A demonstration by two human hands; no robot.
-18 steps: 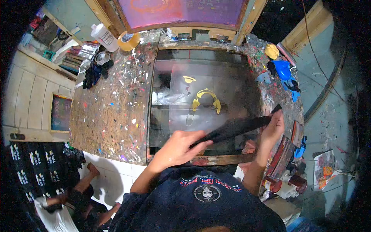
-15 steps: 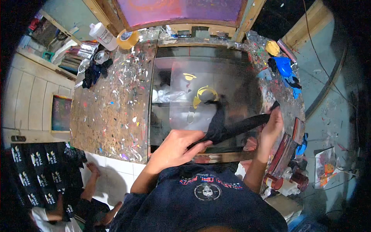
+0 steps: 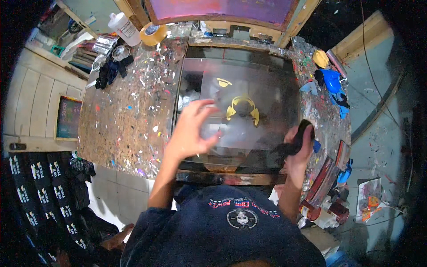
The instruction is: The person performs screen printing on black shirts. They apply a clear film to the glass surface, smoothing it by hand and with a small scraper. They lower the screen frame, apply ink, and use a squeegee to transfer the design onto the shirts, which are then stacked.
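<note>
- Several dark cloths (image 3: 40, 196) with pale prints lie at the lower left.
- The paint-flecked worktop (image 3: 129, 115) carries a dark rag (image 3: 111, 73), a white bottle (image 3: 125, 30) and a tape roll (image 3: 153, 34).
- The left hand (image 3: 191, 131) has a wide grip, fingers spread and curved, nothing held; it is over or beside the clear sheet's near-left part, contact unclear.
- The clear sheet (image 3: 242, 135) bears yellow shapes (image 3: 255, 116); it looks thin and smooth, so probably slippery, best taken by its edges.
- The black cloth (image 3: 305, 127) is bunched in the right hand (image 3: 300, 155), beyond the sheet's near-right part; that grip is closed round it. It should be light, limp and hardly fragile: gather the middle or pinch a corner.
- Blue cloth (image 3: 331, 82) lies farther right.
</note>
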